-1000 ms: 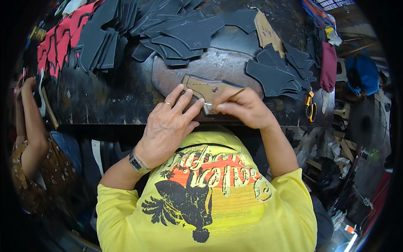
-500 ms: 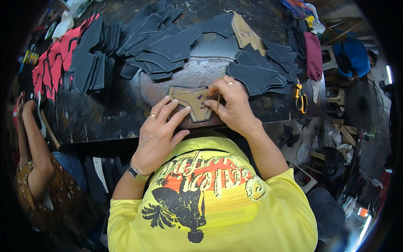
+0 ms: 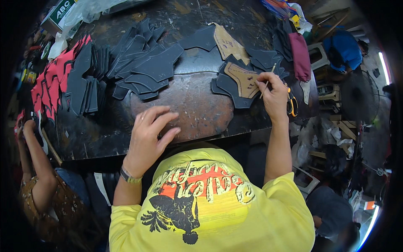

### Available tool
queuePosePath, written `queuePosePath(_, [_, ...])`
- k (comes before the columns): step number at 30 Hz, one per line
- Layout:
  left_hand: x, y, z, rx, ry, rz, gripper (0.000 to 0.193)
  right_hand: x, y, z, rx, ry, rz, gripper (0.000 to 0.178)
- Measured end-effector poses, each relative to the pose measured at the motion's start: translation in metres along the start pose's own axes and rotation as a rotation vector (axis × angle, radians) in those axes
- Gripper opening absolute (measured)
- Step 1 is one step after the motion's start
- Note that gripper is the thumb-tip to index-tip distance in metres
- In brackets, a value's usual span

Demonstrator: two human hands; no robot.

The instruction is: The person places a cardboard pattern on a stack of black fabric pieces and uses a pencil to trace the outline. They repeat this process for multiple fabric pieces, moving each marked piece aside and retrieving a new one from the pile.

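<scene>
My right hand [image 3: 275, 94] pinches a marking stick [image 3: 267, 81] beside the cardboard pattern [image 3: 243, 79]; unpinned, the pattern could slide, smearing my outline.

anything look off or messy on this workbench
Nothing is spilled or broken. The black cut pieces lie in loose fanned heaps, not squared stacks. The round metal plate looks worn and rusty. The right hand holds a thin stick at a tan template; the left hand rests flat on the table edge.
</scene>
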State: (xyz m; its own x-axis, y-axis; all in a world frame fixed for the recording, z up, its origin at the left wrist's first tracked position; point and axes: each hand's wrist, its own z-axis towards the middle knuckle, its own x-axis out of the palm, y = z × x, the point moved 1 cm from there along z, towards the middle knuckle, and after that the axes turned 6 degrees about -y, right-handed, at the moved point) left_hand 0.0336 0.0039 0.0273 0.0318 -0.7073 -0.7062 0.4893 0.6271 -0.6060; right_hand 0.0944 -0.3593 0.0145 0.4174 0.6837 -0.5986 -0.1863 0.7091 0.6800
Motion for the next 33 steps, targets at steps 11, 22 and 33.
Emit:
queuePosePath(11, [0.063,0.061,0.217,0.018,0.166,0.305,0.036,0.067,0.053,-0.061,-0.178,0.246,0.442,0.019])
queuePosePath(22, [0.094,0.090,0.257,-0.191,0.197,0.413,0.049,0.076,0.034,-0.050,-0.126,0.087,0.281,0.016])
queuePosePath(33, [-0.012,0.010,0.105,-0.114,0.068,-0.240,0.026,0.044,0.041,-0.043,0.123,-0.169,0.701,0.008])
